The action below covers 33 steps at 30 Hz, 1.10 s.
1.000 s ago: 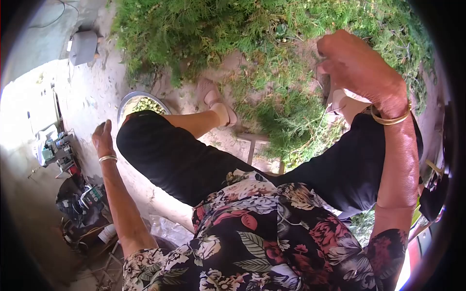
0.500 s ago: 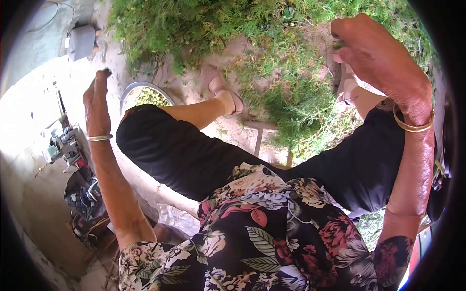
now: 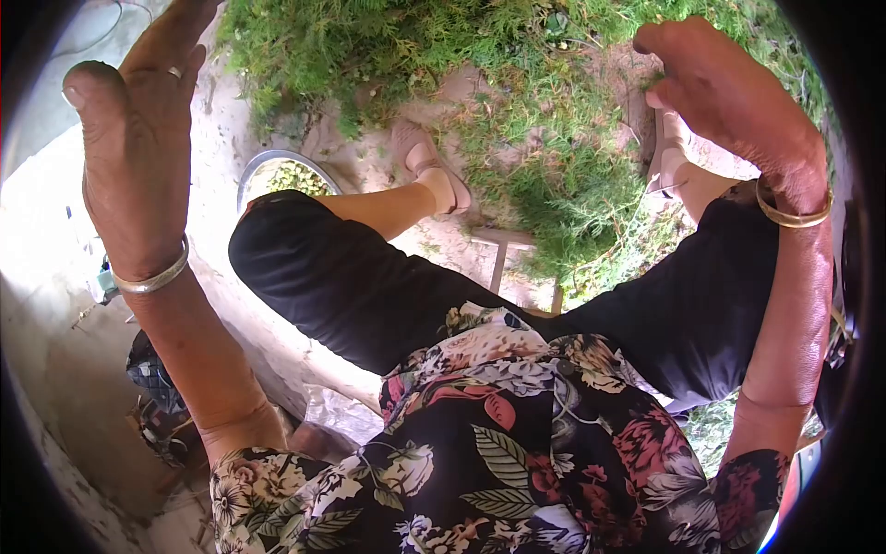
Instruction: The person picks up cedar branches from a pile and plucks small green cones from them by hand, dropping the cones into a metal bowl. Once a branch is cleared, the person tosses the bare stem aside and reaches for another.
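My left hand (image 3: 138, 175) is raised at the upper left, with a ring on one finger and a bangle (image 3: 152, 275) at the wrist. Its fingers are stretched out, the thumb stands apart, and nothing shows in it. At the upper right, my right hand (image 3: 738, 111) is held up above the shoe there, wearing a gold-coloured bangle (image 3: 794, 216). Its fingers bend a little, with a gap between thumb and forefinger and nothing visible in between. Green leafy sprigs (image 3: 388, 65) lie below and between the hands. The metal bowl (image 3: 245, 180) nearest my left hand holds small green pieces.
A small wooden frame (image 3: 503, 238) stands between my legs, partly hidden. My feet in pinkish shoes (image 3: 429, 166) rest on the ground among the sprigs. Clear plastic (image 3: 341, 415) and a dark checked item (image 3: 152, 374) lie to the left.
My left hand has risen closer to the camera and turned, its thumb now spread apart. My right hand has barely moved; its forefinger and thumb stay apart.
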{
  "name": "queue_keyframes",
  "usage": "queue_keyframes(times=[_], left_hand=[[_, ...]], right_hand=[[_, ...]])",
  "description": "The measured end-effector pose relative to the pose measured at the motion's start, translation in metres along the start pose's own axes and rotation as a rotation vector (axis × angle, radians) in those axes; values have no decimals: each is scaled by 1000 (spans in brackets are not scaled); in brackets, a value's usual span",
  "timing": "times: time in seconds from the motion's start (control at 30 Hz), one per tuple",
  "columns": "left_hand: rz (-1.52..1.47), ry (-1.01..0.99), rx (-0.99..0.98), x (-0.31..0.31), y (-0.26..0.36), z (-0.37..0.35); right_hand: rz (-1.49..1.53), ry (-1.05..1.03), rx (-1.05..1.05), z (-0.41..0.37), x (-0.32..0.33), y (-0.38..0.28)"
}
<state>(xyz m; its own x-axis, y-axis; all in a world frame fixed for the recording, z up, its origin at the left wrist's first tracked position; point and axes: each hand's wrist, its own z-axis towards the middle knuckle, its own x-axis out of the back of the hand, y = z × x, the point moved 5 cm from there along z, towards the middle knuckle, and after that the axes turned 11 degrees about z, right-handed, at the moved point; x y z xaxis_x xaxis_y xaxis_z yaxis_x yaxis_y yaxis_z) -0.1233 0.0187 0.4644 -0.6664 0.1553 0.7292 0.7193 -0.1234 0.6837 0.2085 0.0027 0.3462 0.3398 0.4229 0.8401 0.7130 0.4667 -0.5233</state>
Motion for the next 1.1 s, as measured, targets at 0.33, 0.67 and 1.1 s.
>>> queue_keyframes(times=[0.33, 0.67, 1.1], left_hand=[[-29, -78, -77, -61, 31, -9], [327, -899, 28, -158, -78, -146], [-1381, -106, 531, -87, -56, -94]], right_hand=[[267, -353, -362, 22, 20, -33], [197, -26, 112, 11, 3, -19], [33, -351, -202, 15, 11, -21]])
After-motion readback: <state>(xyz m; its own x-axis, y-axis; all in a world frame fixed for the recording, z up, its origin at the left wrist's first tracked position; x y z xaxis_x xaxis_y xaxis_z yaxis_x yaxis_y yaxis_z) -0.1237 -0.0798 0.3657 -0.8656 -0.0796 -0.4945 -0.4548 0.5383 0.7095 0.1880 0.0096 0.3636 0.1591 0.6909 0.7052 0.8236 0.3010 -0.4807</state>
